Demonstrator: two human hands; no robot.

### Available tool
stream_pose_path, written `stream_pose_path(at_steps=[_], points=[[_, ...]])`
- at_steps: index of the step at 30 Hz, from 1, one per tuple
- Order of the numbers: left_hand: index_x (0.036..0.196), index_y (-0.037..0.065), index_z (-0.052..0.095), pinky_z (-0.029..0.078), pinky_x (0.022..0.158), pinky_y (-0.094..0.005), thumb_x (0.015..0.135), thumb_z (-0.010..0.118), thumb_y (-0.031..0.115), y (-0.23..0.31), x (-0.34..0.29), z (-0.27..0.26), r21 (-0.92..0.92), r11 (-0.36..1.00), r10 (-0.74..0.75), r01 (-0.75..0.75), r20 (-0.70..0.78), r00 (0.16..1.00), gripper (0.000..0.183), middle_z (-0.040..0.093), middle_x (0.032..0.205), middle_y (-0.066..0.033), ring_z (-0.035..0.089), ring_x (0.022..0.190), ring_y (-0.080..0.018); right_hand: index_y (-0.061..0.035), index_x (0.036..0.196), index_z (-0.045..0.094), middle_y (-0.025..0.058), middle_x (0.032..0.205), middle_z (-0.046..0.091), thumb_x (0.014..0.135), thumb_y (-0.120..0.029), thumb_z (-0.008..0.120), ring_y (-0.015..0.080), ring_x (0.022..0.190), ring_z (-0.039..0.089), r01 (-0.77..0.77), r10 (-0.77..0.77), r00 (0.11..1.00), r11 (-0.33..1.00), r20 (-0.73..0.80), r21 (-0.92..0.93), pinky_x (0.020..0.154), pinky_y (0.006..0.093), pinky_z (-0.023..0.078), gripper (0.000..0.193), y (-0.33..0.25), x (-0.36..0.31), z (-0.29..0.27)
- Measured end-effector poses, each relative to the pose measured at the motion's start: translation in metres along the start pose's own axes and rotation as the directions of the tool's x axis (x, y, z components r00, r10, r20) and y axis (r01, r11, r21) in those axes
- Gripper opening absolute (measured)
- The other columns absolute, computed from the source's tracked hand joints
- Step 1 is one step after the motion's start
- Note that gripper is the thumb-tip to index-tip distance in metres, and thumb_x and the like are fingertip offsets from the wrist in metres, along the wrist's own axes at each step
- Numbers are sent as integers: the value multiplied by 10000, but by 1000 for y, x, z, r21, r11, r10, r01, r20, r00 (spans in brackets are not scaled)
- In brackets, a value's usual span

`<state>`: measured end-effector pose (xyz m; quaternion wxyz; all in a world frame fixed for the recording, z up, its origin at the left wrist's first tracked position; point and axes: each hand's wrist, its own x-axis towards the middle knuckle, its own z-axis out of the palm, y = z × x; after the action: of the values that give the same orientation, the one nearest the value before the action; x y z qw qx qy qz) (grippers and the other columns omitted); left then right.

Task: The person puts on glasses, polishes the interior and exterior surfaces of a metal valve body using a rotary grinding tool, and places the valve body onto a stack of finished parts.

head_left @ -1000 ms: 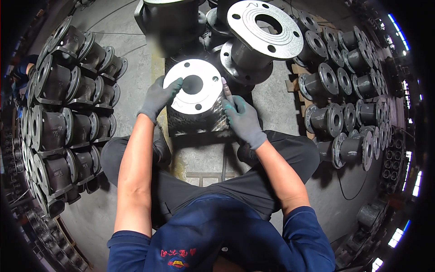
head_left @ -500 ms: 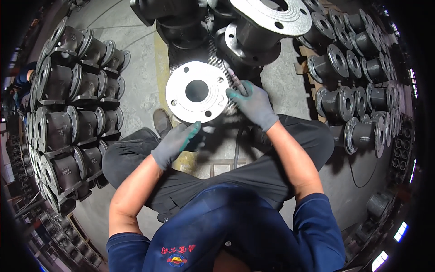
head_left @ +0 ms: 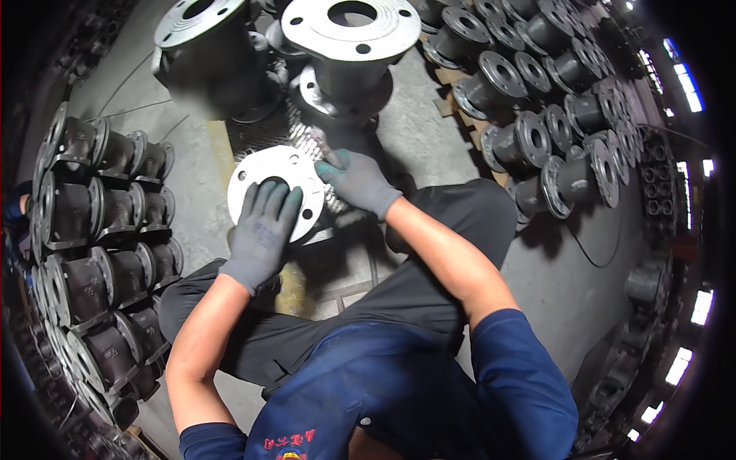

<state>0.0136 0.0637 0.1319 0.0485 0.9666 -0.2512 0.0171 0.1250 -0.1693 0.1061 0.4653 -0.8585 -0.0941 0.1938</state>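
A bright, round metal flange with a central hole and several bolt holes faces up in front of me. My left hand, in a grey glove with green fingertips, lies on its near left part. Those fingers are stretched out across the rim of the central hole and cover some of it. Just right of the flange, my right hand, gloved the same way, is closed around a slim, pen-like tool. The tool points away from me, and its far end is blurred against the glare.
Two larger flanged castings stand beyond the flange, one at far left and one nearer the middle. Stacked flanged castings line the left side. More castings lie on a wooden pallet at right. A thin cable curves over the floor.
My left hand has moved from the flange's near edge onto its face, over the central hole. My right hand still grips the tool beside it. The whole view has shifted and tilted.
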Motion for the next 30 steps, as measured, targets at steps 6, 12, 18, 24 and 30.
stream_pose_path(at_steps=[6,12,18,24,30], points=[[1671,143,469,340,1307,-576,825,809,212,0,5,0,78,990,116,-120,51,992,914,692,1134,-187,678,1187,-373,4,1351,681,231,1183,773,1045,-403,704,391,1080,746,-38,35,998,997,55,69,1012,414,573,509,-1,-14,-11],[1706,142,403,442,1222,-529,663,955,282,-1,19,-11,-30,999,-3,11,249,968,1188,680,1003,-151,702,996,-347,5,1344,684,253,1193,767,1045,-306,651,433,1114,721,-16,11,994,999,105,52,1013,462,561,433,12,-5,-23],[1725,130,346,470,1159,-495,657,925,267,-6,30,-6,-198,957,-174,213,197,965,1222,734,1132,-171,717,1078,-364,27,1222,713,73,1063,795,1133,-245,623,110,911,743,-174,39,953,881,300,441,815,325,605,300,4,-3,-37],[1648,-14,459,561,1130,-435,669,1004,206,-43,12,-6,-657,671,-539,343,-114,834,1143,704,1452,-225,721,1287,-365,2,1326,676,121,1204,788,1178,-291,584,189,1052,776,-226,-64,915,735,398,639,872,349,667,341,8,-9,-57],[1622,-197,329,658,835,-293,893,938,109,-32,-9,-3,-930,-166,-759,328,333,560,998,757,1204,-193,785,982,-209,-24,1601,541,114,1115,776,1162,-249,559,174,873,781,-327,136,899,841,415,432,716,308,636,495,-19,-26,-64]])
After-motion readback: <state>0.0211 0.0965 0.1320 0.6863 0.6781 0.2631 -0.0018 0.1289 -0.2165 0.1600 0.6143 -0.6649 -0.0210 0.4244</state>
